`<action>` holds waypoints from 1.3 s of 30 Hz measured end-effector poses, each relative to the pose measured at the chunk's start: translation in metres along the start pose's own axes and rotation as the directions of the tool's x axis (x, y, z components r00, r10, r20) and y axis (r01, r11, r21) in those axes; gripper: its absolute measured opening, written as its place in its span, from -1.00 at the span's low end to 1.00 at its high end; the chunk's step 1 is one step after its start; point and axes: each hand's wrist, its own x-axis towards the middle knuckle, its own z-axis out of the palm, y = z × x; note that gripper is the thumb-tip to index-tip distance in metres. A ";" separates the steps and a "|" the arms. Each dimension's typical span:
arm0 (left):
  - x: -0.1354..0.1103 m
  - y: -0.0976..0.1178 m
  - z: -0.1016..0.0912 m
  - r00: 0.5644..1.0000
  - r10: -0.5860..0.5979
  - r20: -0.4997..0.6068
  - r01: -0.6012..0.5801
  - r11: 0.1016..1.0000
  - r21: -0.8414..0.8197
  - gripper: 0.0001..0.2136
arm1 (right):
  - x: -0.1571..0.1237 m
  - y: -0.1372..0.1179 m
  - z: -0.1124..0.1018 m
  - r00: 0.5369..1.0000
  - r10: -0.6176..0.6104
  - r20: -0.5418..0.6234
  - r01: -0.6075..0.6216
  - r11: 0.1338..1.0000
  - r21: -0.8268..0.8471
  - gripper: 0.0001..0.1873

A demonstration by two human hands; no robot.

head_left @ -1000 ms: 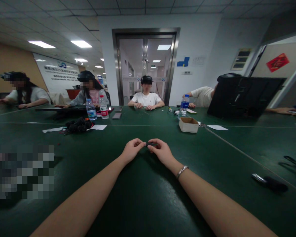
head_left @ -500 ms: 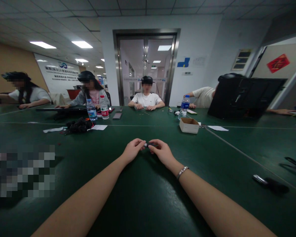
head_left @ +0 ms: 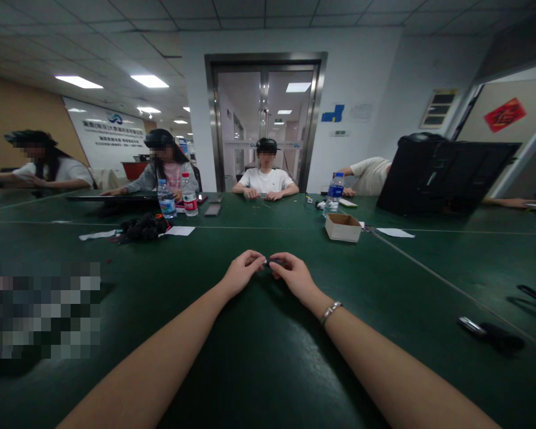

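Over the green table (head_left: 268, 369), my left hand (head_left: 242, 269) and my right hand (head_left: 296, 275) meet fingertip to fingertip. Between them is a small dark cylindrical object (head_left: 270, 262) with a pale end towards the left. My right thumb and fingers pinch its dark part. My left thumb and fingers are closed on the pale end and cover most of it. Its exact kind is too small to make out. A metal band (head_left: 331, 313) circles my right wrist.
An open cardboard box (head_left: 343, 227) stands ahead to the right. A dark object with a shiny metal end (head_left: 491, 335) lies at right. Bottles (head_left: 167, 201), black cables (head_left: 143, 227) and paper (head_left: 178, 230) lie ahead left. A large black panel (head_left: 446, 179) stands at far right. Several people sit around.
My left fingertips have shifted slightly right, so less of the object's shiny end shows. My right hand stays almost still. At far left, a person's hand has lifted off the table.
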 end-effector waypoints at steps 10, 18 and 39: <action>-0.003 0.002 -0.001 0.997 0.075 -0.003 -0.075 0.997 -0.010 -0.68 | -0.001 -0.002 0.000 1.000 0.021 -0.003 -0.021 0.999 0.040 -0.66; -0.001 0.002 0.001 0.997 0.077 0.021 -0.076 0.996 -0.047 -0.73 | 0.000 -0.002 0.001 0.999 0.039 0.025 -0.040 0.998 0.047 -0.65; 0.005 -0.005 -0.007 0.998 0.055 -0.038 -0.062 0.972 -0.228 -0.67 | -0.003 -0.005 0.003 0.993 0.021 0.114 -0.021 1.000 -0.001 -0.65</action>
